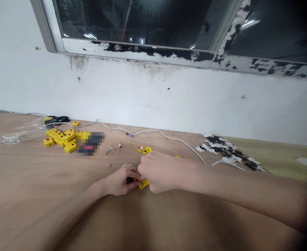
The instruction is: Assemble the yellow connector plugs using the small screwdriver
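Note:
A small yellow plastic casing (143, 185) lies low between my hands, partly covered by them. My left hand (122, 179) pinches its left edge between thumb and fingers. Over its upper right side curls my right hand (157, 172), closed, with the fingertips hidden from view; what they hold cannot be made out. Just beyond the hands rests an open yellow casing (143, 150) with a red spot and small parts inside. Farther left are a small white and red part (120, 145) and some tiny metal pieces (109, 150).
Yellow boxes with red buttons (60, 137) are piled at the left, beside a blurred dark patch (90, 143), a clear plastic bag (20, 132) and black items (60, 120). A white cable (148, 131) runs along the wall. Black and white pieces (229, 151) are heaped at right.

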Tool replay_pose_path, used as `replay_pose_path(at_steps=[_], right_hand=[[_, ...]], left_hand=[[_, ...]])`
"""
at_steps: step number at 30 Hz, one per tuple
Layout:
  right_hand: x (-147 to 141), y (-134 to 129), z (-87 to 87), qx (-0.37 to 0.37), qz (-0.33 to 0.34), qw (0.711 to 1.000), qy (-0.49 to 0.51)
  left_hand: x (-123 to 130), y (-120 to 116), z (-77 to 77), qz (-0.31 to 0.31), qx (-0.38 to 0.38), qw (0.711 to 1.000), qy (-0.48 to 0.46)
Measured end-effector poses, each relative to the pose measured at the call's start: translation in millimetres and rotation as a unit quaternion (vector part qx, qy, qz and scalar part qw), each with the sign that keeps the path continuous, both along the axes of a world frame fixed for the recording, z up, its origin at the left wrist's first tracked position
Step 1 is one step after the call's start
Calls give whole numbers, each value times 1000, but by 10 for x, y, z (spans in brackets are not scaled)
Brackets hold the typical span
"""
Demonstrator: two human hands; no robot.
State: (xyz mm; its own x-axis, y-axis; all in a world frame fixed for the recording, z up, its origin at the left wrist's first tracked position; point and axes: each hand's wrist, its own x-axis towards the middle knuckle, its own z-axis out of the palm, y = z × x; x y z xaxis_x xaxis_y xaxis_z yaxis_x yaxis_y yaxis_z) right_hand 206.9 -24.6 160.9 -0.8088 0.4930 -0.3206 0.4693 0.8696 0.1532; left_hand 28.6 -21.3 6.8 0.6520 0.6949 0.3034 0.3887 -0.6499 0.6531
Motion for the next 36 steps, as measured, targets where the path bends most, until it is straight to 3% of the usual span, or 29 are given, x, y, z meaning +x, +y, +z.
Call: replay_pose_path(at_steps=[3, 5, 7, 11, 13, 16, 20, 24, 30, 36], right_hand=[[-66, 8, -9, -72, -192, 979, 9], [-98, 41, 2, -92, -274, 957, 2], [-102, 96, 40, -95, -294, 951, -14], [49, 252, 140, -93, -251, 963, -31], [223, 353, 119, -102, -241, 965, 6], [563, 507, -120, -108, -260, 947, 152], [991, 637, -718, -12, -279, 892, 357], [1252, 664, -1167, 26, -262, 877, 403], [1525, 607, -1304, 63, -279, 849, 444], [1789, 575, -1442, 123, -291, 855, 411]], left_hand=[[-4, -5, 40, -8, 7, 1000, 10], [-5, -15, 73, -8, 8, 1000, 19], [-2, -32, 106, -2, 6, 1000, 29], [11, -70, 165, 20, 8, 999, 44], [7, -77, 173, 24, 10, 999, 44], [-20, -60, 124, 38, 16, 998, 37], [-62, -7, 0, 96, 59, 993, 28], [-83, -4, 6, 139, 57, 988, 23], [-99, -78, 161, 81, 66, 991, 82], [-72, -92, 133, 84, 59, 990, 95]])
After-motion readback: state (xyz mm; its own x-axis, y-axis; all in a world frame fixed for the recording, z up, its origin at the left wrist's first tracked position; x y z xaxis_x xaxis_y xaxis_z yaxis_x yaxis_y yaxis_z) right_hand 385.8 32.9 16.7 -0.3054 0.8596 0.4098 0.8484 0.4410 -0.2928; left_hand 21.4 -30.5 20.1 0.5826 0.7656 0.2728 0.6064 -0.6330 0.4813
